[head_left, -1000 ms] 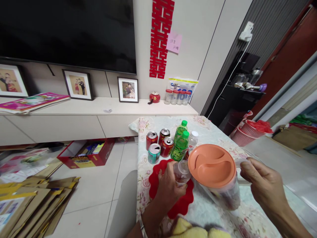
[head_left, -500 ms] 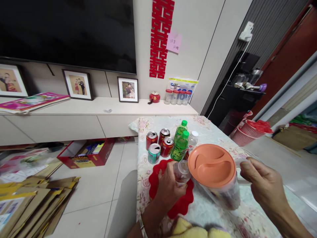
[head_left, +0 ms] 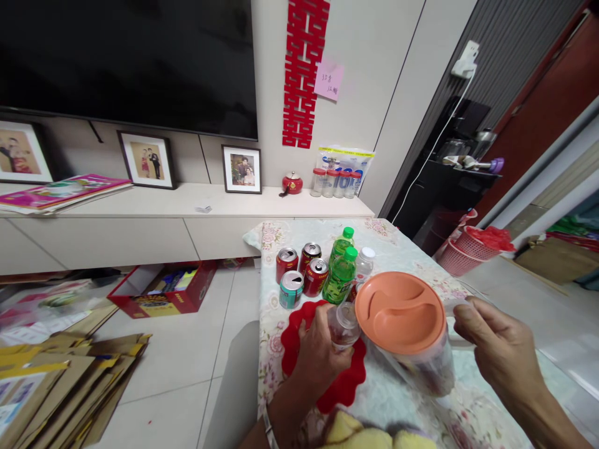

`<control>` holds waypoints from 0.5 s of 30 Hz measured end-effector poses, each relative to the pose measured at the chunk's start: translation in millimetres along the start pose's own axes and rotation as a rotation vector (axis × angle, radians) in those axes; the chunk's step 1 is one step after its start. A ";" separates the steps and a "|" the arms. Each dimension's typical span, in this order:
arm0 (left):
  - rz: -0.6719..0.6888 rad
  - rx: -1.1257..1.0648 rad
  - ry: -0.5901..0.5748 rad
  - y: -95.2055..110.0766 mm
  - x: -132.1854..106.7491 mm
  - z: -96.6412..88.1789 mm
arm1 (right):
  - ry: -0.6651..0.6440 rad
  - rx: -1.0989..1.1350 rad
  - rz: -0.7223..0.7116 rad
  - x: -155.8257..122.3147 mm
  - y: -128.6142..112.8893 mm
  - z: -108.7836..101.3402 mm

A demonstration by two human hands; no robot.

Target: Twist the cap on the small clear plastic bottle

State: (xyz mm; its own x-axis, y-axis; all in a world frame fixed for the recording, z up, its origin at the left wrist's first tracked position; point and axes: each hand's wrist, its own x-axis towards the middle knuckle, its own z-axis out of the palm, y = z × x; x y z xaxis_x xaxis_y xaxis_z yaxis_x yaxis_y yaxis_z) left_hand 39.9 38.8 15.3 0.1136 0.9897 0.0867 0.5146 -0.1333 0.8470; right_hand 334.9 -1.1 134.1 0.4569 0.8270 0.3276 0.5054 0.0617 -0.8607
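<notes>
My left hand (head_left: 318,358) is wrapped round a small transparent bottle (head_left: 345,325) with an open mouth, above a red scalloped mat (head_left: 292,349). My right hand (head_left: 500,343) grips the handle of a transparent pitcher (head_left: 430,371) with an orange lid (head_left: 402,312). The pitcher is tilted a little toward the bottle, and its lid edge is right beside the bottle's mouth. Dark contents show faintly through the pitcher wall; I cannot tell what they are. Whether liquid is flowing is not visible.
Beyond the mat stand several opened drink cans (head_left: 316,277), two green bottles (head_left: 340,280) and a white-capped bottle (head_left: 365,262). A flowered cloth (head_left: 274,330) covers the table. Yellow fabric (head_left: 369,436) lies at the near edge. A cabinet (head_left: 224,237) runs behind.
</notes>
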 end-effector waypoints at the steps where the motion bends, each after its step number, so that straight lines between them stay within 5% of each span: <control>1: -0.003 0.002 0.002 0.8 -0.1 -0.3 | -0.004 0.003 0.001 0.0 -0.1 0.1; 15: 0.033 0.029 0.061 3.8 -1.8 -3.5 | -0.005 0.011 0.025 -0.3 -1.9 -0.2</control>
State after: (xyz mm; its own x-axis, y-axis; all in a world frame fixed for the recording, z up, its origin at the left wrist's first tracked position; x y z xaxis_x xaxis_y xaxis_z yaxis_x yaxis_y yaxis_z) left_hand 38.7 36.8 20.2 0.0790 0.9860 0.1470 0.5360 -0.1663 0.8276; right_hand 334.0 -1.6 135.8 0.4655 0.8314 0.3034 0.4854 0.0468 -0.8730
